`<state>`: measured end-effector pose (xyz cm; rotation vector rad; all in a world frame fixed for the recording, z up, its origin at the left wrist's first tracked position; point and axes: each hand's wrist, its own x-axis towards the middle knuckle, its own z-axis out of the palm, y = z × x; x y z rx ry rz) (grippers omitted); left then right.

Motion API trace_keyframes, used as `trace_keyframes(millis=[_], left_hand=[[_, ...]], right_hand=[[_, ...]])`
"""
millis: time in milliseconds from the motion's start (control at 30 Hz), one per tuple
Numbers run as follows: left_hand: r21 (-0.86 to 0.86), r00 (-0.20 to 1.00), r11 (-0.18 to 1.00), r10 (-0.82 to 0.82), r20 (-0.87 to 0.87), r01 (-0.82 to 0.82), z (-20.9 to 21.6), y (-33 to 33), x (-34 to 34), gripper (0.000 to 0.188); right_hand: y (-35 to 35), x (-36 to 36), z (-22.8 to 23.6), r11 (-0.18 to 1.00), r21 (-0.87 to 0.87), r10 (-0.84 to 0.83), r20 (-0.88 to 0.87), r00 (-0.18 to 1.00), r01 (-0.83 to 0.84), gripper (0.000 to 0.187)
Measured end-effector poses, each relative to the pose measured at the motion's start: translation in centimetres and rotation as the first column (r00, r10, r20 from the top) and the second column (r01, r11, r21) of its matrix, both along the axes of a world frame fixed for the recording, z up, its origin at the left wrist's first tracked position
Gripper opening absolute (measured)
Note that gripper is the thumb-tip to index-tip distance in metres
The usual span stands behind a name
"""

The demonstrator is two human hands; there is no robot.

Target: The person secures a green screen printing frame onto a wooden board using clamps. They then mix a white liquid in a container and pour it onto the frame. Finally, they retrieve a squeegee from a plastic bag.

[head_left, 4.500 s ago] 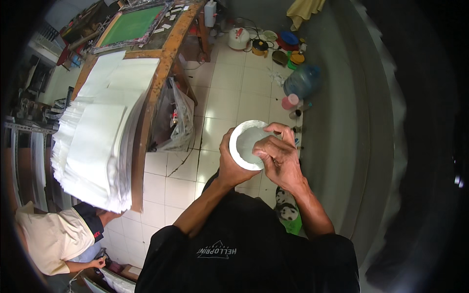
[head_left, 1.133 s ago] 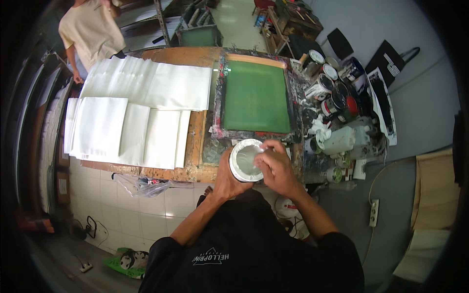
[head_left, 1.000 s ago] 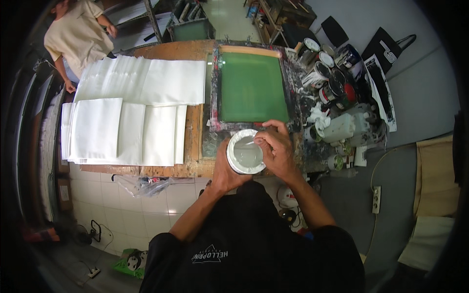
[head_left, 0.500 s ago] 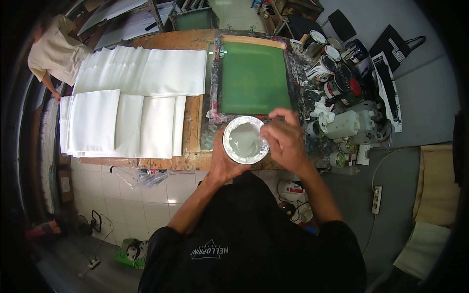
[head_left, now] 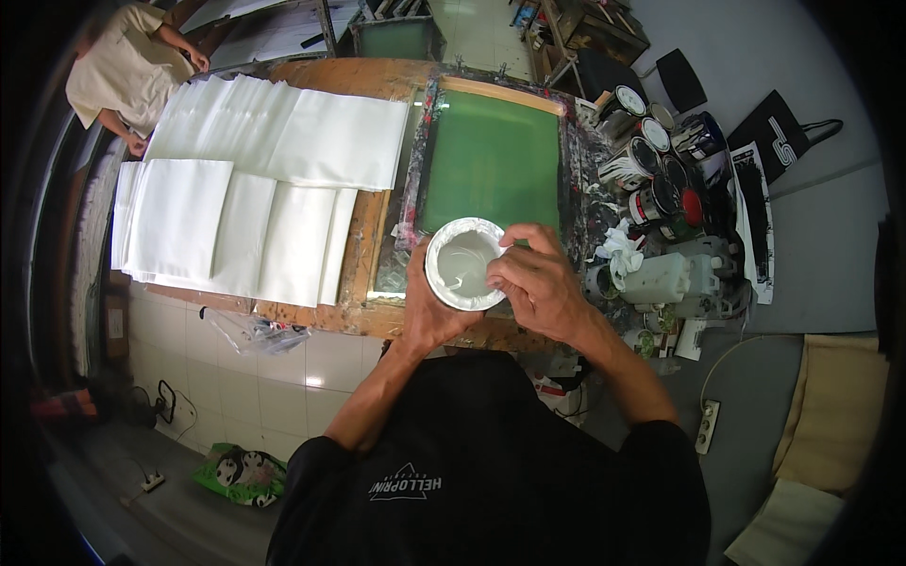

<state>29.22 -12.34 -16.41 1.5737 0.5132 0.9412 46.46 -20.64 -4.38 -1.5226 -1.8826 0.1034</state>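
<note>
White round tub, smeared rim; left hand clasping, right hand bunched, hold unclear.

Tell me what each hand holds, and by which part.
Left hand: the tub, by its outer side. Right hand: fingers bunched over the rim; whether they grip anything can't be told.

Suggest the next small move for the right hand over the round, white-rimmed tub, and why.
Probably one slow stir with the right hand: it reaches over the tub, the left hand grips the side, and white streaks mark the pale contents. What the right hand holds, if anything, is unclear.
</note>
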Motion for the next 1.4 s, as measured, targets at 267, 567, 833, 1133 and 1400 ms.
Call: trace_keyframes(millis=[267, 567, 833, 1133, 1400], left_hand=[[-0.071, 0.996, 0.994, -0.083, -0.021, 0.082, -1.0, 0.5, 0.7, 0.114], [-0.151, 0.994, 0.983, -0.111, -0.017, 0.107, -2.6, 0.5, 1.1, 0.121], [0.108, 0.996, 0.994, 0.009, -0.092, 0.001, -2.1, 1.0, 0.9, 0.109], [0.016, 0.995, 1.000, 0.017, -0.100, -0.015, -2.4, 1.8, 1.0, 0.104], [0.056, 0.997, 0.998, -0.005, -0.081, 0.009, -0.9, 2.1, 1.5, 0.105]], right_hand=[[1.5, 0.0, -0.8, 0.998, 0.055, 0.003, -0.037, 0.999, -0.001, 0.009], [2.8, 0.2, -1.0, 0.998, 0.014, 0.064, -0.098, 0.993, -0.063, 0.011], [4.8, 0.4, -1.2, 0.998, 0.065, 0.025, -0.103, 0.994, -0.018, 0.008], [5.1, 1.7, -1.7, 0.998, 0.056, -0.009, -0.117, 0.993, 0.016, 0.010], [4.3, 2.8, -1.6, 0.993, 0.077, -0.093, 0.001, 0.996, 0.093, 0.010]])
